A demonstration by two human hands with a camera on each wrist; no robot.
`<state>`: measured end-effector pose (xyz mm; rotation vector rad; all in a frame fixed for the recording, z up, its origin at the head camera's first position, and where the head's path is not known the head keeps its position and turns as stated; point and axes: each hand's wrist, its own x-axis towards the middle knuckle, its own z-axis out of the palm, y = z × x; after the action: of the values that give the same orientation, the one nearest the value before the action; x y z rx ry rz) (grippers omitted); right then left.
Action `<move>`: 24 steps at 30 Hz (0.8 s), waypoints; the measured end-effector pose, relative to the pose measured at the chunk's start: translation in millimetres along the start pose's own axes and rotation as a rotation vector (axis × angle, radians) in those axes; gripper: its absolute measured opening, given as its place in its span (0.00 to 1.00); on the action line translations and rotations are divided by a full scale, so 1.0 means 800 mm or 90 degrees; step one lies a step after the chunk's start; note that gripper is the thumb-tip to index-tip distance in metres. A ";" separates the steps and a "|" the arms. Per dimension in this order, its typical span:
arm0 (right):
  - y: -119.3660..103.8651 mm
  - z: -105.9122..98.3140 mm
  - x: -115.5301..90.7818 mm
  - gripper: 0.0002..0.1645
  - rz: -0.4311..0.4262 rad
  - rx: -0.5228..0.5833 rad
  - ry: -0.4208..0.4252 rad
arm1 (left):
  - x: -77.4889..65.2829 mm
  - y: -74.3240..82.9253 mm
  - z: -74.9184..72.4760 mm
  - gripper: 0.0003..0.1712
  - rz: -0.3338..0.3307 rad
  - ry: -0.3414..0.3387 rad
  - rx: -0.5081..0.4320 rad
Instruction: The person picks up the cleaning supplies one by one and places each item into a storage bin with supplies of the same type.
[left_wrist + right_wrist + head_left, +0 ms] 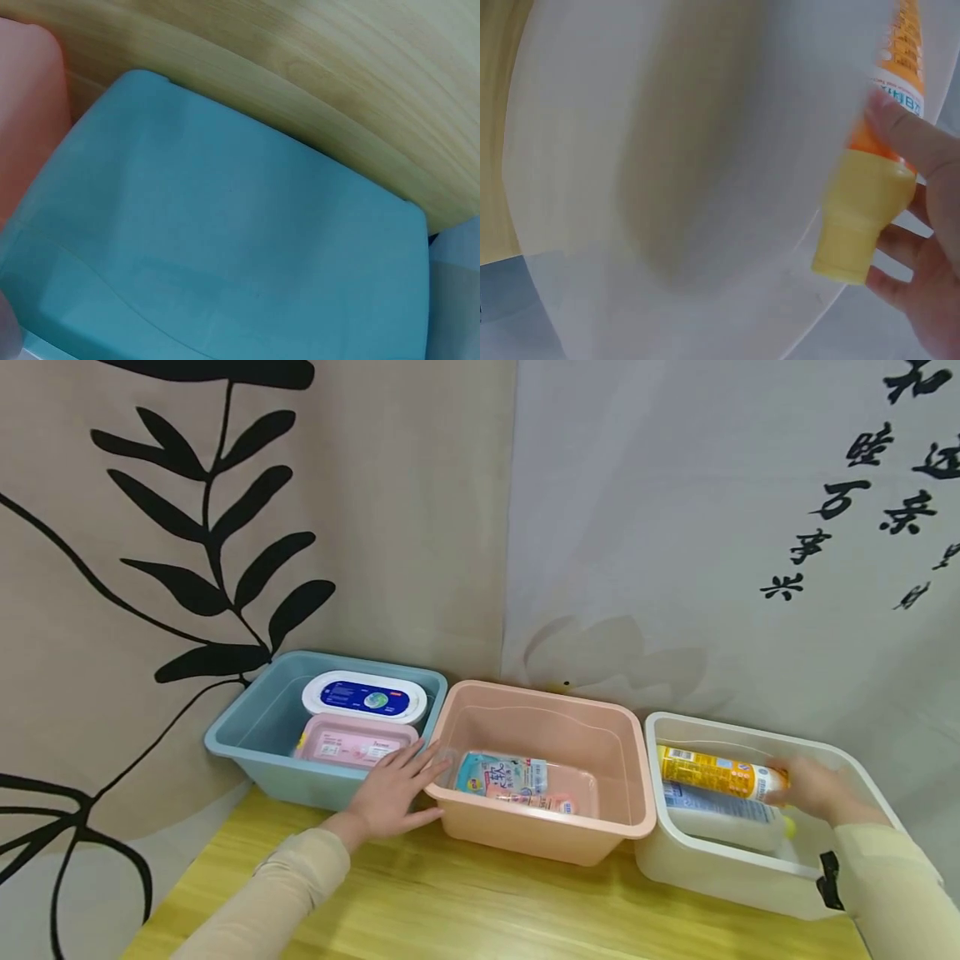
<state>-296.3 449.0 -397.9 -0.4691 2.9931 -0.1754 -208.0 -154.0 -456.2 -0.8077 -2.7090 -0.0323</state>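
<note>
My right hand (813,789) is inside the white bin (750,858), gripping an orange-and-yellow bottle (712,772) near one end. In the right wrist view, thumb and fingers (904,127) wrap that bottle (866,180) just above its pale yellow cap. Under it in the bin lies a white bottle (723,822) with a blue label. My left hand (390,793) has its fingers spread at the facing rims of the blue bin (300,768) and the pink bin (525,831). The left wrist view is filled mostly by the blue bin's wall (240,225).
A white oval tub (365,697) with a blue label and a pink pack (352,742) sit in the blue bin. Blue and pink plastic packages (502,772) lie in the pink bin. The bins stand in a row on a wooden table (450,910), before a patterned cloth backdrop (420,527).
</note>
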 end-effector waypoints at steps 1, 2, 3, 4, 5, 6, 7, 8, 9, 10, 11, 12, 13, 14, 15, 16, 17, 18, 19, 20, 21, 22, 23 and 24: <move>0.002 0.002 0.001 0.36 -0.005 0.005 0.000 | 0.000 0.000 -0.001 0.41 -0.001 -0.002 -0.001; 0.004 0.004 0.002 0.35 -0.009 0.009 0.001 | 0.001 0.000 -0.001 0.41 -0.003 -0.005 -0.001; 0.006 0.005 0.002 0.34 -0.012 0.008 0.003 | 0.001 0.001 -0.002 0.41 -0.005 -0.009 0.001; 0.008 0.006 0.003 0.33 -0.016 0.009 0.006 | 0.001 0.001 -0.002 0.41 -0.007 -0.013 0.000; 0.009 0.007 0.004 0.33 -0.018 0.013 0.007 | 0.001 0.001 -0.002 0.41 -0.009 -0.018 0.002; 0.010 0.007 0.005 0.33 -0.018 0.013 0.008 | 0.001 0.001 -0.002 0.41 -0.012 -0.022 0.002; 0.011 0.008 0.006 0.33 -0.019 0.013 0.007 | 0.001 0.001 -0.002 0.41 -0.014 -0.025 0.004; 0.011 0.008 0.006 0.33 -0.020 0.011 0.006 | 0.001 0.001 -0.002 0.41 -0.016 -0.028 0.001; 0.011 0.008 0.007 0.33 -0.019 0.012 0.003 | 0.000 0.001 -0.002 0.41 -0.018 -0.030 -0.002; 0.011 0.008 0.007 0.33 -0.018 0.011 -0.001 | 0.000 0.001 -0.001 0.41 -0.020 -0.033 -0.003; 0.012 0.008 0.007 0.32 -0.019 0.010 -0.003 | 0.000 0.001 -0.001 0.41 -0.020 -0.035 -0.004; 0.012 0.008 0.007 0.32 -0.017 0.009 -0.005 | 0.000 0.001 -0.001 0.41 -0.022 -0.037 -0.006; 0.012 0.008 0.007 0.31 -0.012 0.010 -0.005 | 0.001 0.001 0.000 0.41 -0.023 -0.038 -0.007; 0.011 0.007 0.008 0.30 -0.010 0.012 -0.002 | 0.001 0.001 0.000 0.41 -0.023 -0.036 -0.009; 0.011 0.005 0.009 0.30 -0.008 0.013 -0.003 | 0.000 0.000 0.000 0.41 -0.023 -0.036 -0.005; 0.010 0.003 0.008 0.29 -0.006 0.011 -0.001 | 0.000 0.000 0.000 0.41 -0.021 -0.033 -0.004; 0.009 0.001 0.008 0.28 -0.005 0.009 0.002 | 0.000 0.000 -0.001 0.41 -0.020 -0.030 -0.003; 0.007 -0.001 0.008 0.28 0.000 0.009 0.002 | 0.000 0.000 -0.002 0.41 -0.021 -0.030 -0.002; 0.005 -0.004 0.007 0.28 0.000 0.009 0.002 | 0.000 0.000 -0.002 0.41 -0.020 -0.028 -0.002; 0.003 -0.006 0.007 0.28 -0.001 0.008 -0.001 | 0.000 -0.001 -0.002 0.41 -0.019 -0.027 -0.004; 0.001 -0.009 0.007 0.29 0.002 0.007 -0.006 | -0.001 -0.001 -0.002 0.41 -0.020 -0.028 -0.004; -0.002 -0.010 0.007 0.29 0.006 0.009 -0.009 | -0.001 -0.001 -0.002 0.41 -0.020 -0.029 -0.007; -0.004 -0.012 0.006 0.30 0.011 0.012 -0.012 | -0.001 -0.001 -0.002 0.41 -0.021 -0.031 -0.009; -0.006 -0.013 0.005 0.31 0.016 0.015 -0.016 | 0.000 -0.001 -0.001 0.41 -0.020 -0.031 -0.011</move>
<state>-300.0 443.8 -387.5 -0.4275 2.9667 -0.2006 -207.7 -154.8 -455.5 -0.7799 -2.7715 -0.0434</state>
